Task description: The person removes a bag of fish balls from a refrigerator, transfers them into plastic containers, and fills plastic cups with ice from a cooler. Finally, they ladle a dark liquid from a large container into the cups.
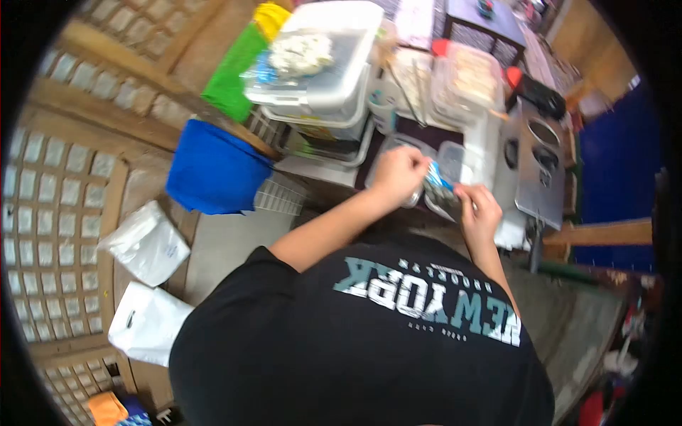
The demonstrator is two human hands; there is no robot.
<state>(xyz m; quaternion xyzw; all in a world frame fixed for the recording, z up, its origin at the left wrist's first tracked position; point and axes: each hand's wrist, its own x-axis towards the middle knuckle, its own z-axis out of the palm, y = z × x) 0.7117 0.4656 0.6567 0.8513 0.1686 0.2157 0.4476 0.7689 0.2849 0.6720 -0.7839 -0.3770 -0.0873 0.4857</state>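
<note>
- Evidently a small blue-and-white packet (pixel 437 176) is held up between two hands, above clear containers; contents can't be made out (blur).
- L hand (pixel 399 174): fingers curled in, tips brought together on packet's upper L end, no gap seen.
- R hand (pixel 481 208): thumb + forefinger pinched on its R edge, other fingers loosely bent.
- Step in hand (judged): packet being handled w/ both hands at its ends; whether it's been opened can't be told.
- Next move, by judgement, calls for both pinches kept firm & packet kept over containers, so any spill is caught.
- Below: L container (pixel 418 145) & R container (pixel 452 155), side by side; dark patch nr packet, unclear if in packet or container.
- Behind: cup (pixel 382 110); to its L, big tub w/ white lid (pixel 361 53), bag of pale stuff (pixel 302 55) on top; to its R, clear tub (pixel 444 96).
- Far R: metal unit (pixel 526 188) w/ round openings.
- Far L: blue cloth (pixel 213 170), white bags (pixel 149 245) nr wall.
</note>
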